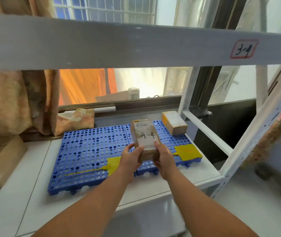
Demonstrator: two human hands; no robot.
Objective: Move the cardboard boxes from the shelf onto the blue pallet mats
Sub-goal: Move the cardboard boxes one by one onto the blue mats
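Observation:
A small cardboard box (144, 134) with "4-4" handwritten on its white label is held over the seam between two blue pallet mats. My left hand (130, 159) grips its near left side and my right hand (164, 156) grips its near right side. The left blue mat (88, 151) and the right blue mat (168, 139) lie side by side on a white shelf board. A second small cardboard box (174, 123) with a yellow-edged label rests at the far right corner of the right mat.
Yellow tags lie on the left mat (112, 165) and the right mat (187, 151). A larger cardboard box (1, 159) stands at the left. A grey shelf beam (136, 47) labelled "3-4" crosses overhead. A white upright post (185, 96) and a curtain (13, 103) flank the mats.

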